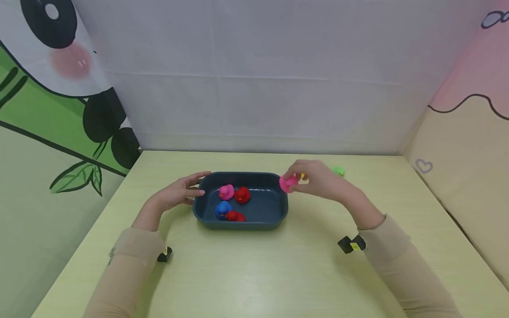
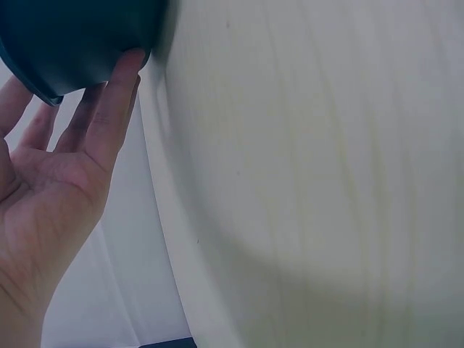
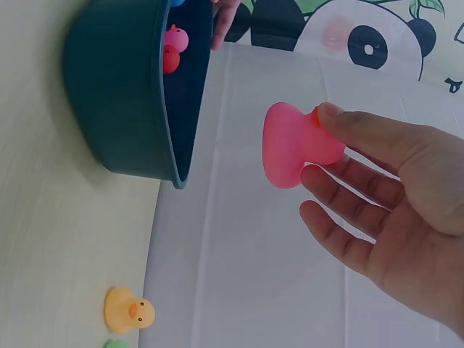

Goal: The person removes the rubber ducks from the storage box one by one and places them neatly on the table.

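At nine o'clock, likely steadying the tray, the left hand rests straight-fingered. At two, the right hand pinches a pink duck.

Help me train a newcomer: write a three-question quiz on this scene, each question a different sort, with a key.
1. What is the right hand holding?
2. True or false: the yellow duck sits inside the dark container.
3. How many ducks can be seen lying in the container in the head view? A) two B) four C) six

Key:
1. A pink duck.
2. False; it is outside, on the table.
3. B.
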{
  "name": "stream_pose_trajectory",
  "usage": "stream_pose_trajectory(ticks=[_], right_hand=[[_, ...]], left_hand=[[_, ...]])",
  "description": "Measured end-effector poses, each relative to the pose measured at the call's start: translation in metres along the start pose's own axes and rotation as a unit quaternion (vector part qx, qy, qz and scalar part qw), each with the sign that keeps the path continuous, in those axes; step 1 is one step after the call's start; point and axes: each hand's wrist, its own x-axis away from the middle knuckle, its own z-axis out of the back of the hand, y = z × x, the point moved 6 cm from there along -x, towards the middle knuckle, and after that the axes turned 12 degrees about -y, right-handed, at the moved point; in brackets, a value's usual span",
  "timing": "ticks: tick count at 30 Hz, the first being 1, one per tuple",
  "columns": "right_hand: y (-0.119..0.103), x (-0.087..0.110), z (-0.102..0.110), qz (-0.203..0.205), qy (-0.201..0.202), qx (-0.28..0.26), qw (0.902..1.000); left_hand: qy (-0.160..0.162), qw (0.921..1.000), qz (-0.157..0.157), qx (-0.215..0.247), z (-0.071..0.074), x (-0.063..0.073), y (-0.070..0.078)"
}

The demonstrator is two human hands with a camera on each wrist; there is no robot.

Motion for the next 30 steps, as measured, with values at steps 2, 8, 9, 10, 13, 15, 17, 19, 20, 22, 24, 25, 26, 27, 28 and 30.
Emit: stream_pose_trajectory(ticks=[2,8,9,10,13,15,17,19,20,22,24,25,26,27,28,30], right_hand=[[0.001,0.004,0.004,0.003,0.006,-0.005,1.0000],[0.017,0.017,0.013,-0.028,0.007,-0.028,0.9992],[0.019,0.019,0.014,-0.034,0.008,-0.025,0.9991],[0.021,0.022,0.016,-0.038,0.009,-0.020,0.9990],[0.025,0.027,0.023,-0.035,0.017,0.000,0.9993],[0.027,0.030,0.027,-0.028,0.021,0.009,0.9994],[0.030,0.033,0.031,-0.024,0.021,0.011,0.9994],[0.034,0.036,0.035,-0.024,0.022,0.013,0.9994],[0.036,0.038,0.036,-0.026,0.023,0.018,0.9992],[0.040,0.042,0.039,-0.031,0.026,0.023,0.9989],[0.045,0.045,0.043,-0.037,0.031,0.031,0.9983],[0.047,0.047,0.044,-0.039,0.034,0.032,0.9981],[0.050,0.049,0.046,-0.041,0.036,0.034,0.9979],[0.052,0.050,0.047,-0.043,0.038,0.034,0.9978],[0.054,0.052,0.048,-0.045,0.040,0.035,0.9976],[0.058,0.055,0.051,-0.048,0.043,0.035,0.9973]], left_hand=[[-0.001,1.0000,-0.001,0.000,0.001,0.000,0.000],[-0.002,1.0000,0.000,0.000,0.003,-0.002,-0.005],[-0.001,1.0000,0.000,0.000,0.004,-0.002,-0.005],[-0.001,1.0000,0.001,0.001,0.004,-0.002,-0.006],[-0.001,1.0000,0.002,0.000,0.004,-0.002,-0.006],[-0.001,1.0000,0.003,0.001,0.003,-0.001,-0.006],[-0.001,1.0000,0.002,0.000,0.003,-0.001,-0.006],[-0.001,1.0000,0.003,0.000,0.003,0.000,-0.005],[-0.001,1.0000,0.003,0.000,0.002,0.000,-0.005],[-0.002,1.0000,0.002,0.000,0.002,0.000,-0.004],[-0.003,1.0000,0.002,0.001,0.001,0.001,-0.004],[-0.004,1.0000,0.001,0.001,0.001,0.001,-0.003],[-0.004,1.0000,0.000,0.001,0.001,0.001,-0.003],[-0.004,1.0000,-0.001,0.001,0.001,0.001,-0.002],[-0.004,1.0000,-0.001,0.001,0.001,0.002,-0.002],[-0.004,1.0000,-0.002,0.001,0.001,0.002,-0.002]])
